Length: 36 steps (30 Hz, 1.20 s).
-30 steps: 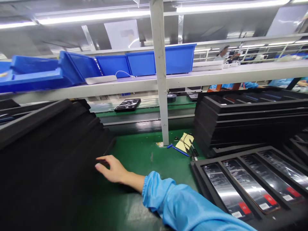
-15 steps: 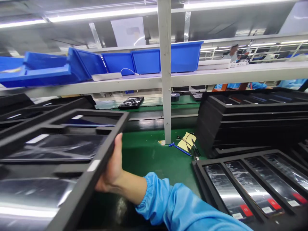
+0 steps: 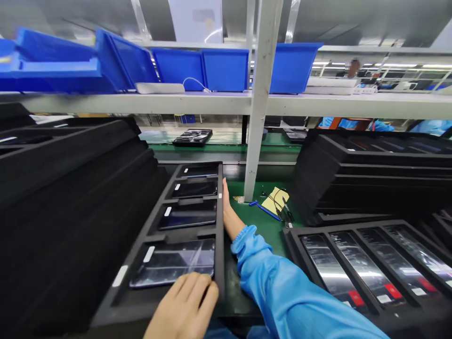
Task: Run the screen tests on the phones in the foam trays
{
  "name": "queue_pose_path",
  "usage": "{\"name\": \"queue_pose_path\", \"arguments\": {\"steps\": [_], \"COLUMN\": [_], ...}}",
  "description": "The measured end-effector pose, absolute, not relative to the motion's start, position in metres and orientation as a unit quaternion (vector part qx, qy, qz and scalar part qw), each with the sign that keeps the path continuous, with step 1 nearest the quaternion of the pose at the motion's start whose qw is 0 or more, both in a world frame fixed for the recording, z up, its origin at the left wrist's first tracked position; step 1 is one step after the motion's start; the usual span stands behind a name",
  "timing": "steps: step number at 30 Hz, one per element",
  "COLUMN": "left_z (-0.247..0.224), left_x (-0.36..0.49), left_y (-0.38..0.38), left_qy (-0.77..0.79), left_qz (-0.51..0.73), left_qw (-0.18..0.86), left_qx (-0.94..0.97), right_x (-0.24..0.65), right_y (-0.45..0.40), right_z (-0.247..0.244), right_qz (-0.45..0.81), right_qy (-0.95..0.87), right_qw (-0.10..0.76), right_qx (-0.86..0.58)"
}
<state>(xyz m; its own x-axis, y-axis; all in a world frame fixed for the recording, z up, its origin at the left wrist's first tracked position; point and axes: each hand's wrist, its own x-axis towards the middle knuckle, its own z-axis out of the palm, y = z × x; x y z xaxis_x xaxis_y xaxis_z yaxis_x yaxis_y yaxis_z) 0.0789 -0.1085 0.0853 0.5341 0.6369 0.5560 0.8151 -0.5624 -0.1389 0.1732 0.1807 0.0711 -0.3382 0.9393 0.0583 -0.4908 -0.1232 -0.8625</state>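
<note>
Right hand (image 3: pixel 229 212) against right side of black foam tray (image 3: pixel 219 245); left hand (image 3: pixel 185 306) curled at near edge; closure unclear on both. Tray's beside tall black foam stack (image 3: pixel 81 212), over green worktop (image 3: pixel 251 217). Uneven support could slide dark glossy phones (image 3: pixel 190 215) out.

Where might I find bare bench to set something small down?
A small bare patch of green bench lies between the blue sleeve, blue pen and right phone tray. Leftward is crowded by the tall black stack and middle tray.
</note>
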Motion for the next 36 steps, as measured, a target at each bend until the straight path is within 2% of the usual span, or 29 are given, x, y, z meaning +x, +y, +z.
{"name": "queue_pose_path", "arguments": {"steps": [2, 6, 9, 11, 13, 15, 18, 23, 29, 36], "left_z": [0.069, 0.036, 0.052, 0.078, 0.098, 0.098, 0.053, -0.03, -0.045, -0.055], "left_x": [0.095, 0.126, 0.123, 0.1, 0.061, 0.016, -0.042, -0.082, -0.094, -0.106], "left_y": [-0.09, -0.072, -0.05, -0.015, 0.037, 0.096, 0.169, 0.204, 0.203, 0.208], "left_qy": [-0.427, -0.383, -0.289, -0.277, -0.378, -0.516, -0.656, -0.707, -0.703, -0.698], "left_qz": [-0.206, -0.242, -0.257, -0.268, -0.315, -0.4, -0.451, -0.429, -0.407, -0.41], "left_qw": [0.198, 0.137, 0.071, -0.02, -0.098, -0.048, 0.0, -0.118, -0.13, -0.147], "left_qx": [-0.858, -0.881, -0.919, -0.922, -0.865, -0.756, -0.606, -0.55, -0.569, -0.568], "right_x": [0.18, 0.194, 0.205, 0.211, 0.214, 0.214, 0.211, 0.204, 0.197, 0.202], "right_y": [0.184, 0.19, 0.199, 0.205, 0.209, 0.211, 0.213, 0.212, 0.211, 0.204], "right_z": [0.047, 0.014, 0.001, -0.004, -0.009, -0.014, -0.021, -0.032, -0.037, -0.025], "right_qz": [0.713, 0.763, 0.802, 0.823, 0.837, 0.845, 0.846, 0.825, 0.723, 0.675], "right_qy": [-0.414, -0.39, -0.363, -0.341, -0.319, -0.301, -0.28, -0.271, -0.329, -0.458], "right_qw": [0.491, 0.417, 0.358, 0.327, 0.304, 0.289, 0.288, 0.324, 0.442, 0.386], "right_qx": [-0.282, -0.303, -0.31, -0.316, -0.325, -0.335, -0.35, -0.376, -0.416, -0.431]}}
